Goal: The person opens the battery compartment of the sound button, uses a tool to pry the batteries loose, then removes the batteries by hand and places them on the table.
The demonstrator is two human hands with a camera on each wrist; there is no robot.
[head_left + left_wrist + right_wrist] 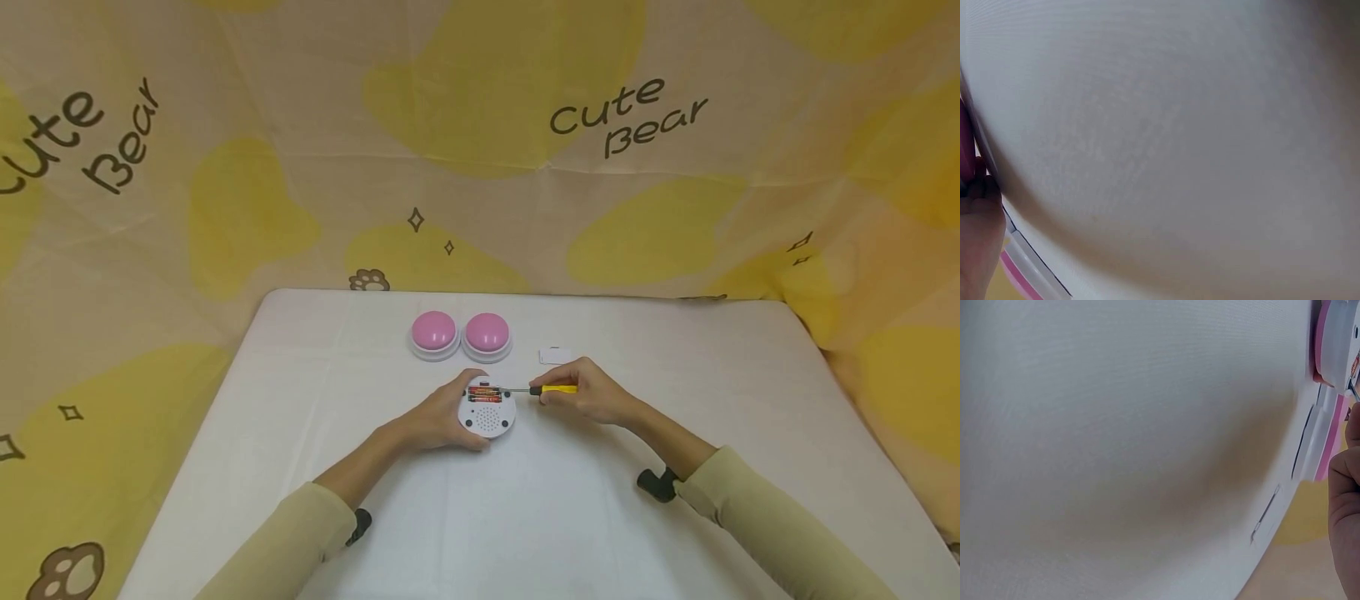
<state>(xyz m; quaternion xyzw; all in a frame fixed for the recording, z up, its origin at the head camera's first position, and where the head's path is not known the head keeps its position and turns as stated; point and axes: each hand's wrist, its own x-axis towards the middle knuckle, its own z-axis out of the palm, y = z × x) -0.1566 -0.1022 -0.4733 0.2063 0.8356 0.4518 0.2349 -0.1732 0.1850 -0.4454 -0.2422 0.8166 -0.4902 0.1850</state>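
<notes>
In the head view my left hand (435, 418) grips a round white push-button device (487, 422) by its edge, underside up. Two red batteries (484, 398) lie in its open compartment, above a patch of speaker holes. My right hand (596, 393) pinches a small screwdriver (557, 389) by its yellow and black handle. Its thin shaft points left, with the tip right at the compartment's right end. The right wrist view shows the device (1337, 347) side-on, pink dome on its far side. Only part of my left hand (982, 240) appears in the left wrist view.
Two pink-domed buttons, a left one (433, 332) and a right one (487, 333), stand side by side behind the device. A small white flat cover (555, 356) lies to their right on the white table (660, 333). A patterned cloth (480, 167) hangs behind.
</notes>
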